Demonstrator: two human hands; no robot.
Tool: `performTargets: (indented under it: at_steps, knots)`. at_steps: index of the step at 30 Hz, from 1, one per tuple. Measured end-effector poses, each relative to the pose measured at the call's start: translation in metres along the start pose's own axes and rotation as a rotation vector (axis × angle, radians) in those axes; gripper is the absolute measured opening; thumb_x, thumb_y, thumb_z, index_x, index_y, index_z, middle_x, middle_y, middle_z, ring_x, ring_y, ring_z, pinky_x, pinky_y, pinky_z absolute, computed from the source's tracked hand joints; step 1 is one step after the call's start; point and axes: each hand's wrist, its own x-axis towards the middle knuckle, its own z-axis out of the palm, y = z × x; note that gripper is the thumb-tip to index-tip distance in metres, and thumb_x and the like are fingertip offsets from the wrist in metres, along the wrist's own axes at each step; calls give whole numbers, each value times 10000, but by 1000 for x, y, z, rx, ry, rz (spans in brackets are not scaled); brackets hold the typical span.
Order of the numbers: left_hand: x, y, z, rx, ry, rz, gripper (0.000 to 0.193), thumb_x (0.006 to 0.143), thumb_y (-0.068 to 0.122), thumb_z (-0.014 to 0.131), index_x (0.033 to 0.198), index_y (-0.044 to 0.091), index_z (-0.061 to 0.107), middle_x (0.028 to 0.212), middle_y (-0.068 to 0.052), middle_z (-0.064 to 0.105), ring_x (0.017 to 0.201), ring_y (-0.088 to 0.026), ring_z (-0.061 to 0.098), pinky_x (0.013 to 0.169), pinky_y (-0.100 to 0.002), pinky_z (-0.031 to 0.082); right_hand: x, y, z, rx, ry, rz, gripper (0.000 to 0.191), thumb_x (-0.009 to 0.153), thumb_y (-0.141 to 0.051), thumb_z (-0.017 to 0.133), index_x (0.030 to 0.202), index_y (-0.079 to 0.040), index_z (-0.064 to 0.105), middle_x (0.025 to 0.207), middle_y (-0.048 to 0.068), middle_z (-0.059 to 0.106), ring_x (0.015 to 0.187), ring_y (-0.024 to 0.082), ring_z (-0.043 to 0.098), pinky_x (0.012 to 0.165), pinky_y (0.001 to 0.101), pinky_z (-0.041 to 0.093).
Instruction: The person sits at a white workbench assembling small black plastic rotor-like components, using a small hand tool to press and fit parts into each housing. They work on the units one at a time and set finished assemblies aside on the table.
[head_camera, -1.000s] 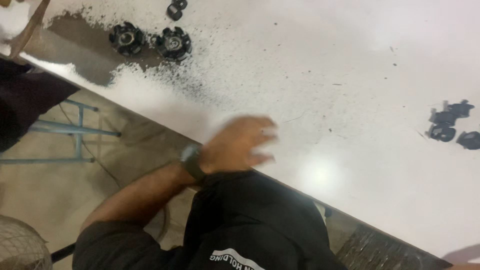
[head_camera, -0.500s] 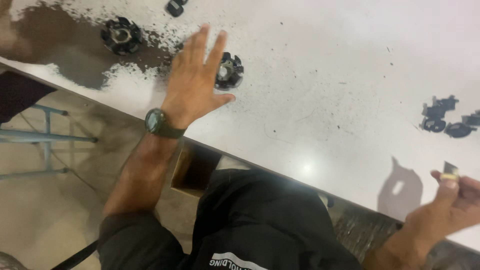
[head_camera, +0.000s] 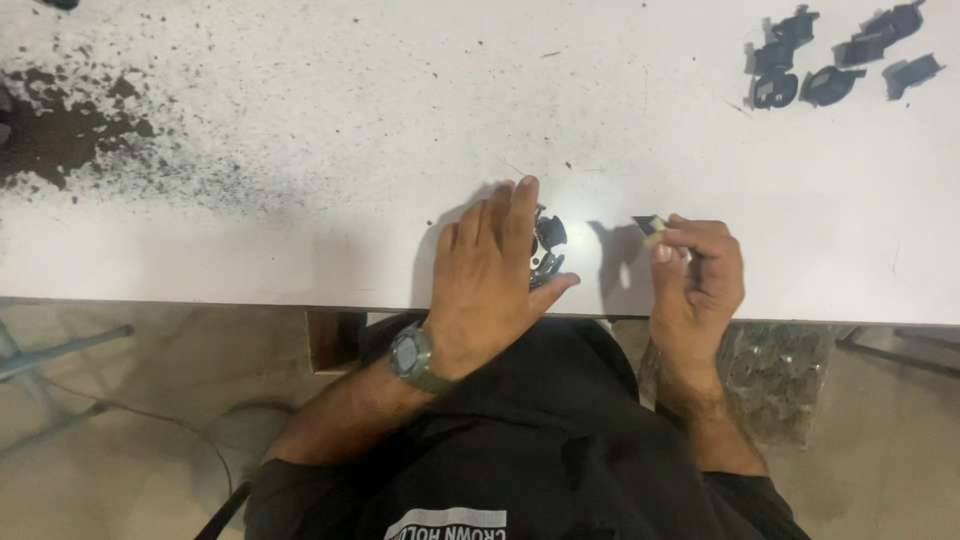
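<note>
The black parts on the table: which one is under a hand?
The round black part near the table's front edge, beneath the left hand; the other black pieces lie untouched far right.

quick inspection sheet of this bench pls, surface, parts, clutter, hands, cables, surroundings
surface: white table, speckled with dark grit, with a dense dark patch at the far left
job's things: round black part lying on the table near the front edge; small pale piece with a dark tip
clutter: cluster of small black parts at the far right corner
hands: left hand flat over the round black part, covering most of it; right hand pinches the small pale piece just above the table
cables: nothing seen
surroundings: tan floor; metal frame legs at left; clear bag of dark bits under the table edge at right
</note>
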Motion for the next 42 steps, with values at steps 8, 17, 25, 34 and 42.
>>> performTargets:
  at_steps: [8, 17, 25, 34, 42]
  knots:
    - [17, -10, -25, -102, -143, 316, 275, 924, 104, 721, 1176, 83, 614, 1441, -193, 504, 1415, -370, 479, 1109, -500, 466, 1, -19, 19, 38, -71, 27, 177, 1039, 25, 671, 1175, -51, 587, 1095, 66, 654, 1104, 189, 625, 1185, 417, 453]
    - [9, -14, -11, -139, -203, 103, 200, 921, 121, 744, 1056, 22, 635, 1353, -171, 574, 1191, -346, 616, 997, -446, 515, -3, -41, 31, -111, -186, -116, 223, 973, -23, 729, 1143, -50, 588, 1084, 95, 706, 1067, 276, 693, 1171, 512, 479]
    - [-13, -16, 2, -207, -8, 70, 174, 939, 108, 757, 1081, 69, 663, 1375, -113, 592, 1237, -319, 611, 1029, -438, 519, 4, -51, 38, -307, -214, -239, 279, 901, 27, 776, 1117, -55, 619, 1048, 98, 685, 1028, 321, 676, 1129, 534, 481]
    - [-16, -10, 4, -238, 28, 42, 192, 890, 101, 770, 1041, 84, 653, 1385, -108, 566, 1262, -325, 573, 1061, -475, 475, 13, -60, 38, -380, -229, -285, 260, 879, -6, 807, 1088, -65, 664, 1034, 93, 683, 1054, 345, 679, 1076, 517, 530]
    - [-11, -6, 14, -251, 48, -1, 157, 926, 107, 751, 1021, 72, 631, 1398, -129, 557, 1293, -347, 550, 1109, -495, 452, 19, -61, 34, -296, -289, -220, 218, 877, -6, 791, 1048, -60, 666, 1000, 84, 699, 985, 323, 700, 1070, 499, 564]
